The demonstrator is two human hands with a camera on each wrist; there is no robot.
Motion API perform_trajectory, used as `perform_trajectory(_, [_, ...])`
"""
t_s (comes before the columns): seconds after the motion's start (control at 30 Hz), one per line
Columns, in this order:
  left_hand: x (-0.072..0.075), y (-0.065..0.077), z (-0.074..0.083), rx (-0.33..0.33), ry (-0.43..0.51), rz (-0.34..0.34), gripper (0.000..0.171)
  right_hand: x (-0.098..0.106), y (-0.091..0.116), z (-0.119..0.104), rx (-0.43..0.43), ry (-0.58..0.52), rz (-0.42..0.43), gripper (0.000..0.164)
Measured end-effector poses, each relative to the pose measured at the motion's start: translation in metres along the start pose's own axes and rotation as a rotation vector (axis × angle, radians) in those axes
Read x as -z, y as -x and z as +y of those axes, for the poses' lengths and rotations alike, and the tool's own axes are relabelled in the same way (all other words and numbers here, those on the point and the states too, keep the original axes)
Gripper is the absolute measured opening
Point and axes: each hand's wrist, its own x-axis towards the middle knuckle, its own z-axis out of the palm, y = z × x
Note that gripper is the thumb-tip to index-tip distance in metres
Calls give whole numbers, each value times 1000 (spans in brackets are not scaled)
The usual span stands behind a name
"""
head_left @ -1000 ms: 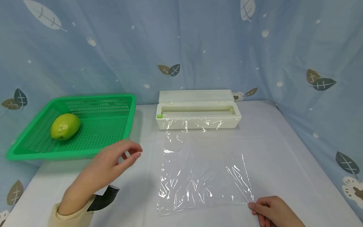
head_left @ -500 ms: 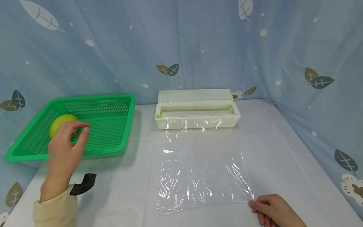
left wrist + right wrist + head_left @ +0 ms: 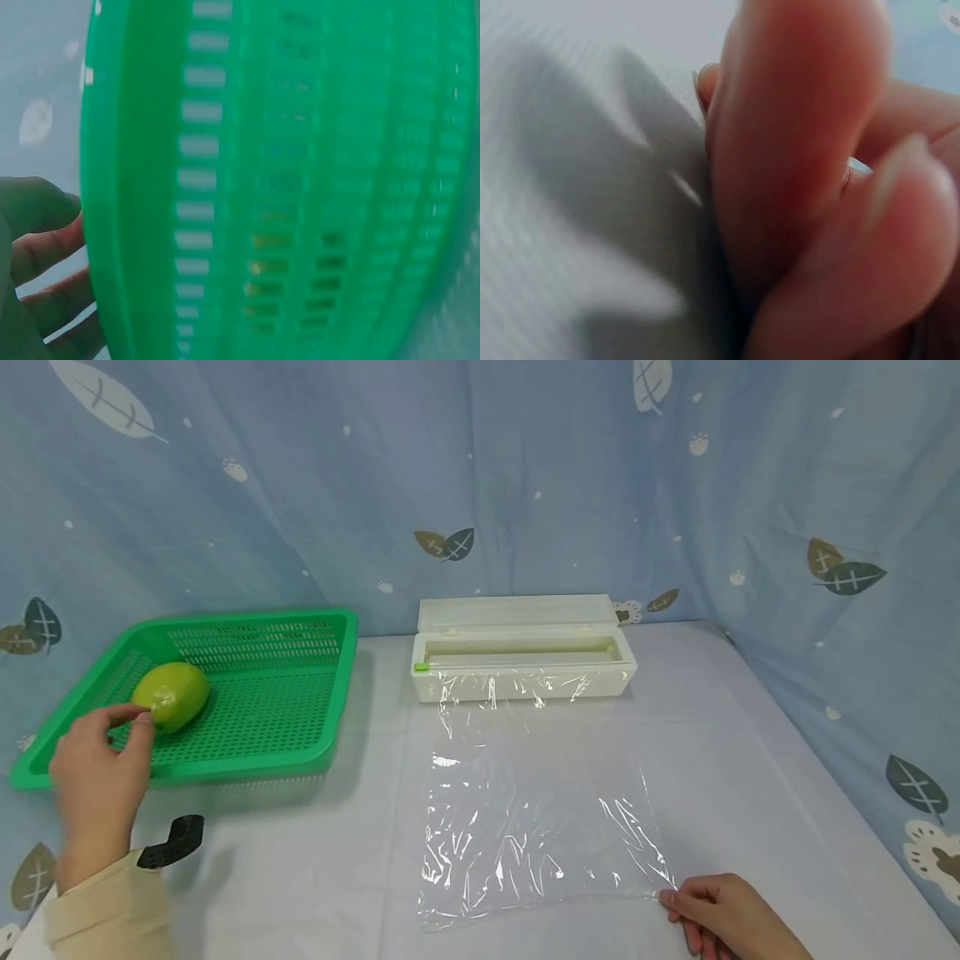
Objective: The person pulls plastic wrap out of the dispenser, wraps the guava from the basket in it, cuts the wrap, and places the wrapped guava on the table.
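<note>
My left hand (image 3: 105,768) is over the front left rim of the green basket (image 3: 247,767), thumb and fingers bent with a gap between them. Just beyond its fingertips, inside the basket, lies a glossy yellow-green fruit (image 3: 176,693); whether they touch is unclear. In the left wrist view the basket wall (image 3: 142,180) fills most of the picture, and the fingers (image 3: 52,259) at its edge hold nothing. My right hand (image 3: 731,914) pinches the near right corner of a clear sheet of plastic wrap (image 3: 517,852). The right wrist view shows its curled fingers (image 3: 795,135) close up.
The wrap runs back across the white tabletop (image 3: 300,877) to a white wrap dispenser (image 3: 525,683) with its lid raised and a green slider (image 3: 422,667) at its left end. A blue leaf-patterned curtain (image 3: 510,468) hangs behind and at the sides.
My left hand has moved left from beside the basket's near right corner, past the fruit, to the front left rim. The right hand stays at the wrap's corner.
</note>
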Motion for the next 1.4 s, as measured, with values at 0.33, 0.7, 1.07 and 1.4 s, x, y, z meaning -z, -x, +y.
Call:
perform_trajectory(0.33, [-7, -5, -19, 44, -112, -42, 39, 1, 0, 1, 8, -21, -12, 37])
perform_trajectory(0.7, [-6, -15, -19, 153, -262, -176, 59, 1, 0, -1, 5, -24, -11, 37])
perform_trajectory(1.07, [-4, -23, -22, 216, -338, -313, 77, 0, 1, -1, -21, -52, -7, 38])
perform_trajectory(1.4, [-3, -19, -28, 247, -329, -339, 77, 0, 0, -4, -46, -54, -5, 39])
